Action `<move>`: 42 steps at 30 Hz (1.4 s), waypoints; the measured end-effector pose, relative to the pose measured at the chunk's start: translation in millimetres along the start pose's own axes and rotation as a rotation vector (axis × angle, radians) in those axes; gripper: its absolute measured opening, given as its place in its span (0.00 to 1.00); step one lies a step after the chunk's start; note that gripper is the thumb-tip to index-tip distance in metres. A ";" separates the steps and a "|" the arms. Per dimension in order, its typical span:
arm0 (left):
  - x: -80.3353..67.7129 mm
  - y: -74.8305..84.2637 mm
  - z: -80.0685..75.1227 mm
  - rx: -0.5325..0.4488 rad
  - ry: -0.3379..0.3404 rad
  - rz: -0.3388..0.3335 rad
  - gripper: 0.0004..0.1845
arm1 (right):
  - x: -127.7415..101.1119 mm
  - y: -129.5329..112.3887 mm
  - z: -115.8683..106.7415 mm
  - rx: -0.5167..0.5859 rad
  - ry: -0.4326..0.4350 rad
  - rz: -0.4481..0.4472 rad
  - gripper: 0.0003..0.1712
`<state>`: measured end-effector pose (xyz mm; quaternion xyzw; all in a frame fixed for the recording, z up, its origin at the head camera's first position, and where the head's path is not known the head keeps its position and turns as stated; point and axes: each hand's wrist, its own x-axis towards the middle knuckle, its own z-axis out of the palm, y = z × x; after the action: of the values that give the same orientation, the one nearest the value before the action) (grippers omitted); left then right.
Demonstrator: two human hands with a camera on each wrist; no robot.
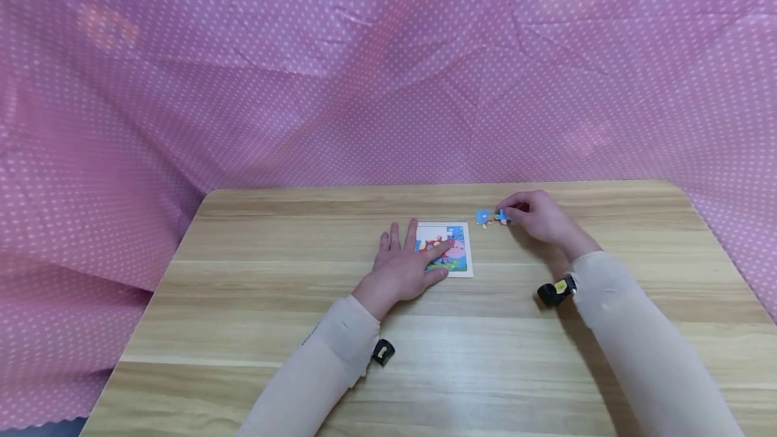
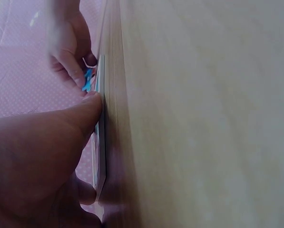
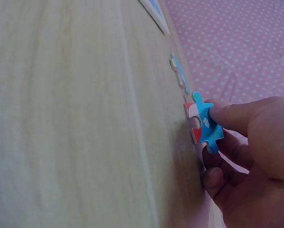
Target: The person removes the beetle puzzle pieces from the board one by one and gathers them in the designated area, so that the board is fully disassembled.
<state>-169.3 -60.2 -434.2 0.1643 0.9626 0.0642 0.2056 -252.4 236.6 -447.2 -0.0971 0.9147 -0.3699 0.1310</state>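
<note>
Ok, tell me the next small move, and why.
Probably carry the puzzle piece over to the puzzle board: the right hand pinches that piece off the board's right side, the left hand rests on the board, and a white gap there looks unfilled.

Tabletop (image 1: 261, 315): wood-grain surface, smooth, low sheen; a glossy reflection lies at 6 o'clock from the puzzle board (image 1: 458, 259) in the head view. Puzzle board: smooth printed face, matt edge. Puzzle pieces (image 3: 211, 129), 2 o'clock: smooth printed faces, cut edges. Curtain (image 1: 425, 113), 12 o'clock: creased cloth. Sleeves (image 1: 655, 349), 4 and 8 o'clock: matt cloth. Wrist cameras (image 1: 551, 294), 4 and 7 o'clock: plastic-looking casings.
</note>
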 end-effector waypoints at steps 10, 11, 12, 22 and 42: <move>1.1 -1.3 2.0 -0.011 0.002 0.003 0.33 | 8.0 1.9 4.3 -0.059 0.024 -0.018 0.16; 1.0 -1.4 2.3 -0.012 0.003 0.003 0.33 | 8.5 2.0 4.4 -0.064 0.026 -0.023 0.16; 0.8 -1.4 2.4 -0.014 0.004 0.002 0.33 | 8.8 2.2 4.4 -0.070 0.028 -0.029 0.16; -0.2 -0.3 2.0 -0.007 0.003 0.000 0.33 | 13.3 3.1 5.5 -0.089 0.033 -0.073 0.15; 2.2 -0.8 -0.4 -0.007 -0.011 -0.002 0.33 | 14.6 4.2 5.7 -0.074 0.022 -0.093 0.13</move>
<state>-171.5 -60.2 -434.8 0.1628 0.9614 0.0665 0.2114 -264.8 231.9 -456.5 -0.1400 0.9237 -0.3424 0.0997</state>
